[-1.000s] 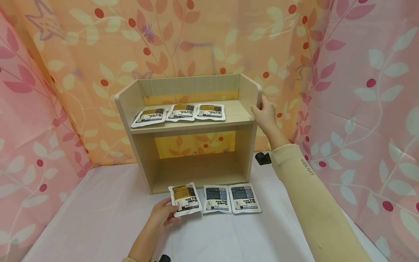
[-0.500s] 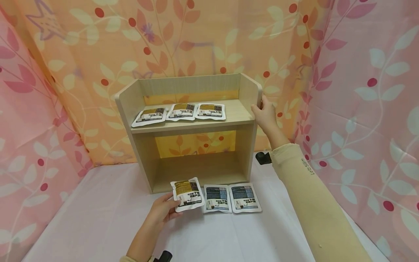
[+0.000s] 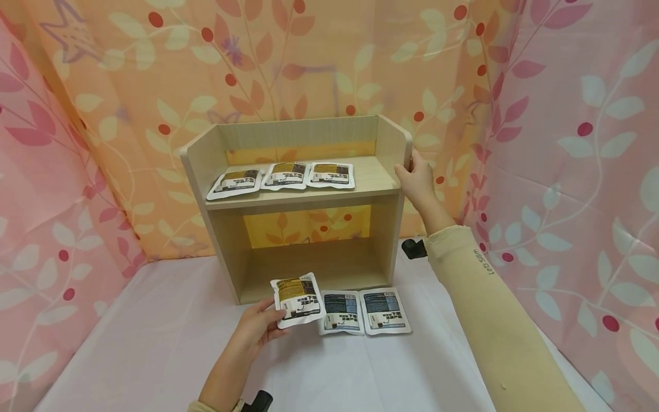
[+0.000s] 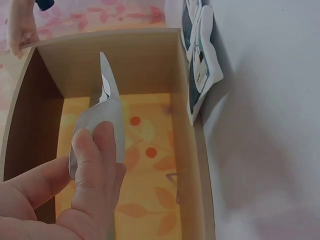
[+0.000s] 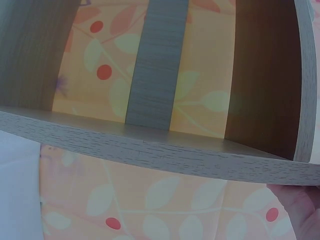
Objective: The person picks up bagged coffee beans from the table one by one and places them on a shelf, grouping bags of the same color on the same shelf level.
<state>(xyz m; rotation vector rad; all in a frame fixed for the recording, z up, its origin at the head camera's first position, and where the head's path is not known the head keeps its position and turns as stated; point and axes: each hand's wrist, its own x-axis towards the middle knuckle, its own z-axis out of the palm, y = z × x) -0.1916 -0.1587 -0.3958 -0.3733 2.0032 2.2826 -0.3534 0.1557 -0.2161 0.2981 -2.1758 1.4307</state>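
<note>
My left hand (image 3: 257, 327) pinches a white pouch with a brown-and-yellow label (image 3: 300, 300) by its lower left edge, thumb on top. It is raised in front of the shelf's lower opening; the left wrist view shows this pouch (image 4: 97, 117) nearly edge-on between thumb and fingers. My right hand (image 3: 419, 182) grips the right side panel of the small wooden shelf (image 3: 392, 146), near its upper front edge. In the right wrist view only part of that hand (image 5: 302, 207) shows beside the panel. Two blue-label pouches (image 3: 341, 312) lie on the cloth, to the right of the held one.
Three brown-label pouches (image 3: 285, 176) lie in a row on the upper shelf board, towards its left. The lower compartment (image 3: 314, 263) has an open back. White cloth (image 3: 154, 343) covers the table, and patterned curtains (image 3: 309, 68) stand behind and at both sides.
My left hand has lifted the brown-label pouch and moved it slightly right and towards the shelf. My right hand, the shelf and the other pouches stay put.
</note>
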